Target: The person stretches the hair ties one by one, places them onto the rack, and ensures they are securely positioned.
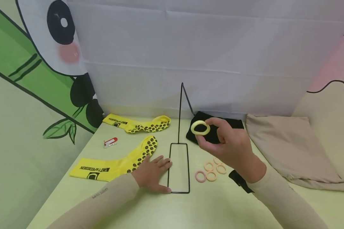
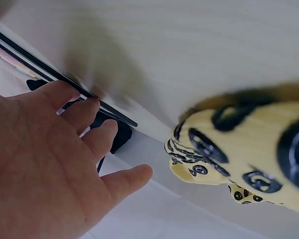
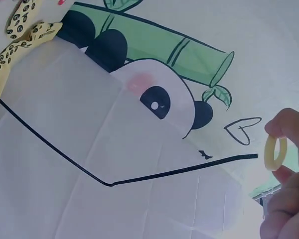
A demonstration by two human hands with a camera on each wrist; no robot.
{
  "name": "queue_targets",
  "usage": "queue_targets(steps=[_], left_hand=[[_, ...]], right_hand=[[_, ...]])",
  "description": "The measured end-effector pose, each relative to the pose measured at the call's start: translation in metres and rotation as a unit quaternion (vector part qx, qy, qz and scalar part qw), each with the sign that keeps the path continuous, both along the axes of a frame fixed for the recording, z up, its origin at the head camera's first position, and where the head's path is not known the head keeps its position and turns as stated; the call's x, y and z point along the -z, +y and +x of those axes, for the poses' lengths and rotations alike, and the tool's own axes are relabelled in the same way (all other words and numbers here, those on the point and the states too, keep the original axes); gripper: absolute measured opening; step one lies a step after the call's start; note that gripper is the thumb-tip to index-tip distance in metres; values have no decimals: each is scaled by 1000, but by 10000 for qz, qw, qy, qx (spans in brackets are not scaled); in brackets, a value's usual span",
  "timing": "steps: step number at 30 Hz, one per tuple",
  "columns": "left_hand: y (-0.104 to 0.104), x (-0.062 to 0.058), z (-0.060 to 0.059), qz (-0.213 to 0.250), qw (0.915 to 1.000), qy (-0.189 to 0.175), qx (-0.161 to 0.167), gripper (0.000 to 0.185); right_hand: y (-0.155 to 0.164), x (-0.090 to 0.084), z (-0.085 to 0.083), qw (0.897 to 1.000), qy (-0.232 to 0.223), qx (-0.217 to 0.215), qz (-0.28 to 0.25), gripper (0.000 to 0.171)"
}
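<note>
My right hand (image 1: 232,148) pinches a yellow hair tie (image 1: 193,128) between thumb and fingertips, raised above the table. Just beside the hair tie in the right wrist view is the free end of a black wire stand (image 3: 239,158); a small gap shows between them. The stand's upright (image 1: 179,114) rises from a rectangular wire base (image 1: 188,168) and bends over at the top. Fingers spread, my left hand (image 1: 150,173) rests at the left side of that base, its thumb at the near corner. Close to it lies a yellow sock (image 1: 117,165) with black dots.
Several peach hair ties (image 1: 211,176) and a pink one (image 1: 200,176) lie right of the base. A second yellow sock (image 1: 140,124) and a red-and-white item (image 1: 111,142) are at left. Folded black cloth (image 1: 235,124), beige cloth (image 1: 283,149) and a black strip (image 1: 240,182) lie at right.
</note>
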State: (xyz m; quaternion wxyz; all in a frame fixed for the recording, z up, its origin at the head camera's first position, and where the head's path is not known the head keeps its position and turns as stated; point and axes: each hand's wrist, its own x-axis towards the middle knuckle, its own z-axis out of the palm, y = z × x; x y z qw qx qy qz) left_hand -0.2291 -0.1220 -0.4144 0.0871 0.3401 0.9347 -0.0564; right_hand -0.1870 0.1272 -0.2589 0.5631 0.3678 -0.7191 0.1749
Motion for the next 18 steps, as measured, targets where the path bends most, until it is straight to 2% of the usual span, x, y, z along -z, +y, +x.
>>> queue_targets(steps=[4,6,10,12,15,17,18], left_hand=[[1,0,1,-44,10000,34,17,98],[2,2,2,-79,10000,51,23,98],[4,4,3,-94,9999,19,39,98],[5,4,4,-99,9999,18,47,98],[5,3,4,-136,9999,61,9,98],[4,2,4,-158,9998,83,-40,98],[3,1,3,-166,9998,95,-64,98]], right_hand=[[-8,-11,-18,9990,-70,422,147,35],[-10,-11,-29,9964,-234,771,252,38],[-10,-7,-47,9902,-691,1200,206,48],[-8,-5,-50,9877,-945,1238,152,51],[-3,-2,-51,9808,-1596,1115,71,53],[2,0,-51,9712,-2202,915,-8,53],[5,1,-50,9631,-2574,789,-81,52]])
